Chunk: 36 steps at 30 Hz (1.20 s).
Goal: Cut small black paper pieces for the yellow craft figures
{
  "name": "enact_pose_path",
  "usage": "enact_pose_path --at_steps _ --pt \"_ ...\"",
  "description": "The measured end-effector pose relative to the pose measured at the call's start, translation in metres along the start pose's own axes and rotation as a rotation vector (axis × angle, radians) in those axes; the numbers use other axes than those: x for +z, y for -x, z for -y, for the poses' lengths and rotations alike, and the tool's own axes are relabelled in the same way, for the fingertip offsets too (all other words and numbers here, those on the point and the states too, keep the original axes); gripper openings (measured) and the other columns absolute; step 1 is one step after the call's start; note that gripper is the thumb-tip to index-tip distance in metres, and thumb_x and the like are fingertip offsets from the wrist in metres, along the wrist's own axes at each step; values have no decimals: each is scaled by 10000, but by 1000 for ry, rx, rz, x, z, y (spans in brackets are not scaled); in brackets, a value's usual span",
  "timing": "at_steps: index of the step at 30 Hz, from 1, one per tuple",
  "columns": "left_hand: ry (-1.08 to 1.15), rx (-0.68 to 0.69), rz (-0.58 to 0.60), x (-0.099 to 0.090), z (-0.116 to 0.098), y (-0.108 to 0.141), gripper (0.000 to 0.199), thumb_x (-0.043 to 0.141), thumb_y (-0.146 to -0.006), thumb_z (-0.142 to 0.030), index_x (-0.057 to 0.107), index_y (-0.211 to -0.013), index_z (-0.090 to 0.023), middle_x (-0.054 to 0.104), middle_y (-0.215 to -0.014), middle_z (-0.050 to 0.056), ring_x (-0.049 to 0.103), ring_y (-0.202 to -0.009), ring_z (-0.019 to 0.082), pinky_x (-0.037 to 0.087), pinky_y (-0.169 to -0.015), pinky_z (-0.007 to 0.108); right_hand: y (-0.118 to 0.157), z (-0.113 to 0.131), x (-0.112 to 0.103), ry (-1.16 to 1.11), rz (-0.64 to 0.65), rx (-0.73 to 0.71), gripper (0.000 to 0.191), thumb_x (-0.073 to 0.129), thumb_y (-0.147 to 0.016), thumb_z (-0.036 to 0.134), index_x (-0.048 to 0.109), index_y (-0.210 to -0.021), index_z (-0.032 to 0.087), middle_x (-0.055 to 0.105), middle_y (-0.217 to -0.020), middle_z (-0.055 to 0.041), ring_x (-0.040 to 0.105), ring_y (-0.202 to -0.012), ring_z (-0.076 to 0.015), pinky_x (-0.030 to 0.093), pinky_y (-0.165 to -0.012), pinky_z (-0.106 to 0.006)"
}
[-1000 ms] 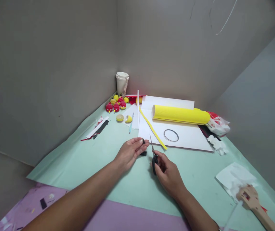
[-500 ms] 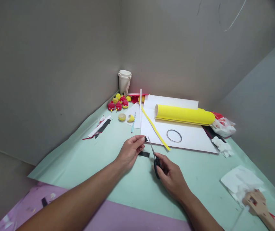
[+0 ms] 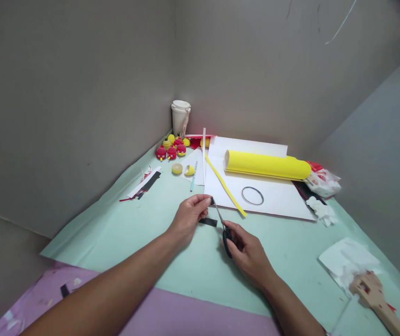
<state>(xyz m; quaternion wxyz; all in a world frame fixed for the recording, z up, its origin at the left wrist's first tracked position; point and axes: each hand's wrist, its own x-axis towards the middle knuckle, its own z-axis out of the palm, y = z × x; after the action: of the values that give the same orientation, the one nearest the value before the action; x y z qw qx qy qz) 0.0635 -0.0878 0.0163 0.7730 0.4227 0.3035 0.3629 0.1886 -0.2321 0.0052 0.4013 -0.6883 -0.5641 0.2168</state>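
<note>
Between the thumb and fingers of my left hand (image 3: 188, 215) is pinched a small piece of black paper (image 3: 212, 200). My right hand (image 3: 249, 249) grips a pair of scissors (image 3: 227, 238) by the black handles. The scissor tips reach up to the black piece and appear to touch it; whether the blades are apart is too small to tell. A short black strip (image 3: 208, 222) lies on the green sheet just below my left hand.
Behind my hands, a roll of yellow corrugated paper (image 3: 268, 165), a yellow strip (image 3: 226, 186) and a ring (image 3: 253, 196) lie on white board (image 3: 280, 207). Small red and yellow figures (image 3: 171, 153) stand near a white cup (image 3: 180, 117). At right lies a glue gun (image 3: 369, 289).
The scissor tips have come left to the black piece; before, a small gap lay between them. My left hand stays nearly in place, still pinching the piece.
</note>
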Motion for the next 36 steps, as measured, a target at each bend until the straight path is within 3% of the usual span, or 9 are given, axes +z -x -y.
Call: enact_pose_path --at_steps 36 --pt "-25 10 15 -4 4 -3 278 769 -701 -302 662 -884 -122 548 -664 -27 442 -567 58 356 -589 206 0 -1 -1 33 -32 -9 426 504 -843 235 623 -1238 127 693 -897 -69 622 -717 -169 515 -687 -267"
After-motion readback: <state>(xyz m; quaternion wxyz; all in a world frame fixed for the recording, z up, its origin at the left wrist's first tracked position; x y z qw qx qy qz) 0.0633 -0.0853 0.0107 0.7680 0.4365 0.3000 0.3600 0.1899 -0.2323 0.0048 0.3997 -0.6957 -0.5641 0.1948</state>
